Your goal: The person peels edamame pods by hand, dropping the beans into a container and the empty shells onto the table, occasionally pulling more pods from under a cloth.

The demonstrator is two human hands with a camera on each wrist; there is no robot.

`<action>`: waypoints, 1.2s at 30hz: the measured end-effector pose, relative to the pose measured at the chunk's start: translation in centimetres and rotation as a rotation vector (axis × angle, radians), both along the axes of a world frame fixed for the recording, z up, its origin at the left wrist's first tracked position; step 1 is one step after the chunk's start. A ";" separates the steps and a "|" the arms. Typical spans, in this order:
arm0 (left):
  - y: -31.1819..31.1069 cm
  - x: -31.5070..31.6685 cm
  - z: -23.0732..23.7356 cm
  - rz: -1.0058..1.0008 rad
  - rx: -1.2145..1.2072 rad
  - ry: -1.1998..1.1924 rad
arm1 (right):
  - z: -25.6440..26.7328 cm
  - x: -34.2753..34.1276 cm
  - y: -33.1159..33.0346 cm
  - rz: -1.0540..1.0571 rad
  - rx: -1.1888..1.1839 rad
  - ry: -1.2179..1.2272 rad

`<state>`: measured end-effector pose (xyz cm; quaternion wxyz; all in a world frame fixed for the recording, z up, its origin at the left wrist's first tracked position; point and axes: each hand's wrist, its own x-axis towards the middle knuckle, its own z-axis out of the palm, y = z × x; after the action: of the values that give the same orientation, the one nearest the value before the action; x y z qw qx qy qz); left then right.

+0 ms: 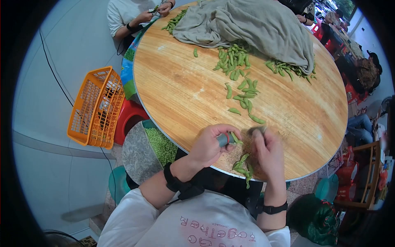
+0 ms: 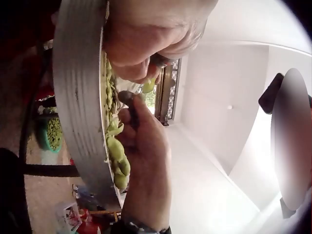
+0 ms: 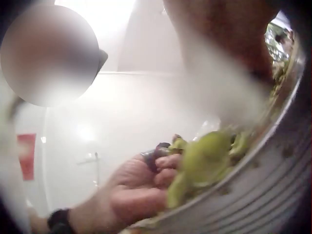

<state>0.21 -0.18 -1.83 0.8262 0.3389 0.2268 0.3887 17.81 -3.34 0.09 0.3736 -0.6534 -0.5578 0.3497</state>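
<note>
My left hand [image 1: 207, 146] pinches a green pod [image 1: 235, 138] between thumb and fingers above the round wooden table [image 1: 177, 82]; a grey cover with a red band is on its thumb. In the left wrist view the pod [image 2: 149, 86] pokes out from the left hand [image 2: 151, 39]. Just right of it, my right hand [image 1: 269, 156] has curled fingers and a dark cover at a fingertip; no pod shows in its grip. Several loose pods [image 1: 242, 164] lie between the hands by the table's near edge.
Loose pods [image 1: 247, 94] trail back to a heap under a grey cloth [image 1: 247, 24]. An orange basket [image 1: 92, 107] stands on the left, near a container of green beans [image 1: 160, 144]. Another person's hands [image 1: 146, 16] work at the table's back left.
</note>
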 end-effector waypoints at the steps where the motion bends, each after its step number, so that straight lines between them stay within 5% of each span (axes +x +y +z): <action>1: 0.0 0.1 -0.3 0.080 0.030 -0.005 | 0.1 0.0 0.6 0.000 -0.001 0.002; 3: -0.1 0.1 -0.8 0.026 0.121 0.160 | 0.8 -0.2 1.7 -0.175 0.198 -0.662; 8: -1.2 0.2 1.7 -0.301 0.447 0.606 | 0.2 0.3 0.8 -0.033 0.161 -0.802; 10: -1.3 0.5 1.1 0.005 0.387 0.443 | -0.1 0.7 0.1 0.022 0.236 -0.090; 11: -1.2 0.6 1.1 0.005 0.385 0.445 | 0.0 0.6 -0.6 0.023 0.235 -0.088; 13: -0.9 0.9 1.6 0.083 0.166 0.186 | 1.9 -0.5 -2.0 0.025 -0.190 0.630; 21: -1.4 1.3 1.6 0.164 0.182 0.202 | 1.9 0.1 -3.7 0.272 -0.302 0.837; 23: -1.6 1.3 2.1 0.283 0.471 0.508 | 1.8 -0.1 -3.6 0.257 -0.314 0.835; 27: -2.2 1.0 2.9 0.312 0.681 0.716 | 2.1 0.0 -3.6 0.280 -0.306 0.684; 30: -2.5 0.9 3.1 0.269 0.681 0.641 | 1.7 -0.4 -3.9 0.308 -0.227 0.734; 33: -2.1 0.7 2.4 0.111 0.491 0.301 | 1.4 -0.3 -4.2 0.330 -0.273 0.845; 35: -1.9 0.4 2.2 -0.130 -0.003 -0.108 | 2.2 -0.6 -4.3 0.289 -0.329 0.906; 36: -1.8 0.3 2.0 -0.127 0.000 -0.110 | 2.5 -0.8 -4.3 0.242 -0.384 0.970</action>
<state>0.54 -1.97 0.12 0.8606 0.3305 0.1589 0.3534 17.03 -7.67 2.56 0.4191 -0.4044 -0.3184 0.7479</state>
